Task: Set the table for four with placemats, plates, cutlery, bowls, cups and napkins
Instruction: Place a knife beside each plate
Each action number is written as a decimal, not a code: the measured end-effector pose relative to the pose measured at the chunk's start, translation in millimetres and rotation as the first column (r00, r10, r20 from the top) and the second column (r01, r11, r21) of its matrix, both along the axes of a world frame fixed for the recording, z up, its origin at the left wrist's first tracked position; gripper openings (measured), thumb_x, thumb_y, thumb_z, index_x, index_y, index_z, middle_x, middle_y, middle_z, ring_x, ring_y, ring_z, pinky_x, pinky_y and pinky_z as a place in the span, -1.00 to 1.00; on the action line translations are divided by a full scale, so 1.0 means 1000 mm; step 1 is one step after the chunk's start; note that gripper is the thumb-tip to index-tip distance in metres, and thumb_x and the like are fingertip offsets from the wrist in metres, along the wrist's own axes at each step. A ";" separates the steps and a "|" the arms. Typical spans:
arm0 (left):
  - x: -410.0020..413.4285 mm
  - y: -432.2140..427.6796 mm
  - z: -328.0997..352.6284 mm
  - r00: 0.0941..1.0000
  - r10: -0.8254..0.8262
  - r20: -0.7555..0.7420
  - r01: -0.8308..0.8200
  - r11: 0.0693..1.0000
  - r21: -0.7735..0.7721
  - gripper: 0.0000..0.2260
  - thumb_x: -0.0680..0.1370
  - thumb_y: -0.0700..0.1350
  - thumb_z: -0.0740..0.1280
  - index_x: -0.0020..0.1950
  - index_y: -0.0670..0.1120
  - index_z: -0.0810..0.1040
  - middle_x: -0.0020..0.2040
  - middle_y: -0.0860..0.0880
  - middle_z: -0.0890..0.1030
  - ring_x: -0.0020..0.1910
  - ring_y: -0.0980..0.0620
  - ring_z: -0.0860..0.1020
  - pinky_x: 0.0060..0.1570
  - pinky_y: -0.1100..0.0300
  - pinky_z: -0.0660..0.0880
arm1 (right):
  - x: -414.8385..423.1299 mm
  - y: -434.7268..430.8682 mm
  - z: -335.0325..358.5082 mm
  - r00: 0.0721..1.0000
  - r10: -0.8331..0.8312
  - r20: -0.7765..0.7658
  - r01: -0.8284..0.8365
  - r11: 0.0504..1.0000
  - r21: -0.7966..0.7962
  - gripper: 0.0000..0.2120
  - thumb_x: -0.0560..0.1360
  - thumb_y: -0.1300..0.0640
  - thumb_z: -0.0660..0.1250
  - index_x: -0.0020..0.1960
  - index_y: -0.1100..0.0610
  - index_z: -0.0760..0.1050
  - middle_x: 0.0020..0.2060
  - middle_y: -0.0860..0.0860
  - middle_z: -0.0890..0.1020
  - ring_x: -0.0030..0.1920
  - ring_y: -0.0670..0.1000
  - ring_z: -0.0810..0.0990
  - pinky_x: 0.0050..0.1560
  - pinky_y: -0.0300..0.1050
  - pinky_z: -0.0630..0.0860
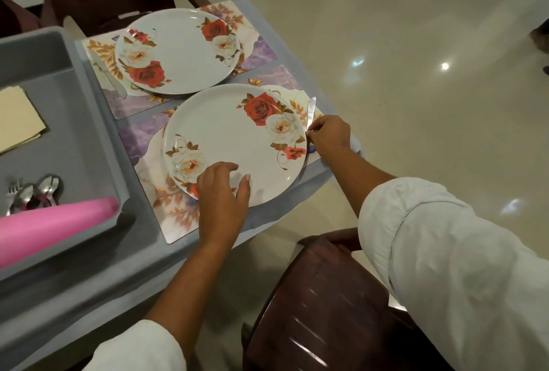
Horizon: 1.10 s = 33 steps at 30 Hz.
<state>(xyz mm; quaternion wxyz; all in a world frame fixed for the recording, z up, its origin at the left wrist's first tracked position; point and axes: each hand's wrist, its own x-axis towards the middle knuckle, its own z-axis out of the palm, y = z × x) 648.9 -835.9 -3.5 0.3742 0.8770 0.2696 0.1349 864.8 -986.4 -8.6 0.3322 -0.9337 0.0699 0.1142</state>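
Near plate [234, 145] on placemat [166, 216], knife [311, 110] at its right, tray [98, 121] leftward

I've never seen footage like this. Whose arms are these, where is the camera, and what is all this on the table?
There is no machine here. A person wears a wide-angle camera on the head, so you look down along their own arms. The left hand rests on the near plate, which sits on a flowered placemat. The right hand pinches a knife at that plate's right edge. Behind it, a second plate sits on its own placemat, with a second knife to its left. The grey tray at left holds spoons and forks, a pink roll and what look like cream napkins. A brown chair stands nearest you.
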 end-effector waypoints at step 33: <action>-0.213 -0.063 0.123 0.956 -0.161 -0.245 0.244 0.901 0.359 -0.39 0.58 0.15 0.37 0.57 0.01 0.27 0.57 -0.03 0.31 0.53 -0.06 0.30 0.49 0.02 0.26 | -0.339 -0.051 0.142 0.649 0.740 0.177 -0.656 0.662 -0.362 -0.43 0.62 -0.26 0.18 0.53 0.01 0.30 0.46 0.07 0.43 0.41 0.13 0.44 0.37 0.08 0.44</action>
